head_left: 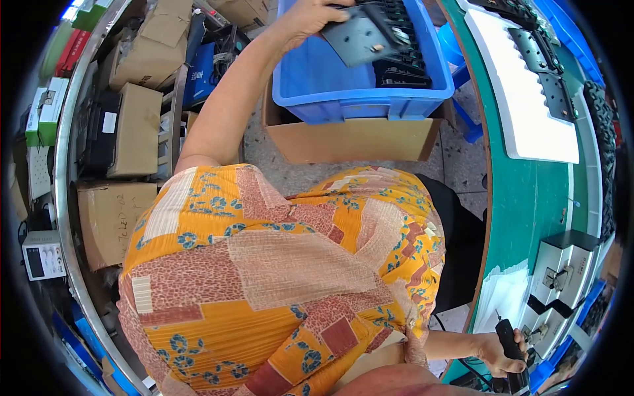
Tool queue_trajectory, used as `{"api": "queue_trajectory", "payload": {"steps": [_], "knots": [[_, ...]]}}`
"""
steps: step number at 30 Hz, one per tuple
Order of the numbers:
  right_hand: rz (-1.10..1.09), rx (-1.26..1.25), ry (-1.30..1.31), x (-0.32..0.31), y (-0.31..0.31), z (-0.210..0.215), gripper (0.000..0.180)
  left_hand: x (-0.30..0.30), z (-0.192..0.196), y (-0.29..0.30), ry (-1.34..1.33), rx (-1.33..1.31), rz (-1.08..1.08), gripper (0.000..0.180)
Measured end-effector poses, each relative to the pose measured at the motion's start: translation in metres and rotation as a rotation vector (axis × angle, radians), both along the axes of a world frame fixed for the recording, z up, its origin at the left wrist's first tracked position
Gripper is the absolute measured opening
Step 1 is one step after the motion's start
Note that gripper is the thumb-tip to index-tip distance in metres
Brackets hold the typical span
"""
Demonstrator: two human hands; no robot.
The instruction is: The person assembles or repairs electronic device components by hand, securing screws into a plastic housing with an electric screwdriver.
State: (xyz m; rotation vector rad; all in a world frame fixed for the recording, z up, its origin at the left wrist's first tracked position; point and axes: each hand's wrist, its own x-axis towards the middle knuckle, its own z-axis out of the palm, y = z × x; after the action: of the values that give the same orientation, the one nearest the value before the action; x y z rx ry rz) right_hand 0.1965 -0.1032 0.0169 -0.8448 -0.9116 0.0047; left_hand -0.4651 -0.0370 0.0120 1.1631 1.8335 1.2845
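My left hand [305, 24] is stretched out over a blue plastic bin [353, 104], its fingers closed on the edge of a dark flat metal plate [360, 39] with small fittings on it. The plate is tilted above the bin, and several dark parts [404, 74] of a similar look lie in rows inside, on the right. At the lower right, my right hand [500, 353] is wrapped round a black electric screwdriver [510, 343], its thin bit pointing up and away, beside the green-topped bench [525, 198].
The bin rests on a cardboard box [356, 140] on the floor. On the bench lie a white foam board [522, 92] with dark plates [558, 96] and a silver metal fixture [558, 270]. Cardboard boxes [139, 129] fill a rack at left. A blue stool [465, 119] stands by the bin.
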Motion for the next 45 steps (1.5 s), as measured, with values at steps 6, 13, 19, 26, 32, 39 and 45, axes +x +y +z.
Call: {"api": "queue_trajectory", "payload": {"steps": [6, 13, 19, 26, 32, 39, 45], "knots": [[0.045, 0.003, 0.066, 0.005, -0.001, -0.001, 0.055, -0.049, -0.070, 0.008, -0.025, -0.202, 0.328, 0.017], [0.018, 0.006, 0.021, -0.001, -0.002, 0.000, 0.056, -0.102, -0.145, 0.064, -0.339, -0.488, 0.512, 0.015], [0.003, -0.001, 0.049, -0.004, -0.001, 0.001, 0.054, -0.142, -0.189, 0.103, -0.580, -0.633, 0.491, 0.012], [-0.027, -0.033, 0.016, -0.006, -0.002, 0.003, 0.052, -0.135, -0.205, 0.119, -0.848, -0.387, 0.565, 0.029], [-0.002, -0.030, 0.013, 0.002, -0.003, 0.002, 0.053, -0.104, -0.172, 0.115, -0.862, -0.186, 0.760, 0.046], [-0.016, -0.036, 0.017, 0.000, -0.002, 0.002, 0.053, -0.092, -0.170, 0.117, -1.014, -0.133, 1.035, 0.052], [0.005, -0.010, 0.050, -0.005, -0.003, 0.002, 0.049, -0.098, -0.225, 0.110, -0.989, -0.292, 0.722, 0.041]]}}
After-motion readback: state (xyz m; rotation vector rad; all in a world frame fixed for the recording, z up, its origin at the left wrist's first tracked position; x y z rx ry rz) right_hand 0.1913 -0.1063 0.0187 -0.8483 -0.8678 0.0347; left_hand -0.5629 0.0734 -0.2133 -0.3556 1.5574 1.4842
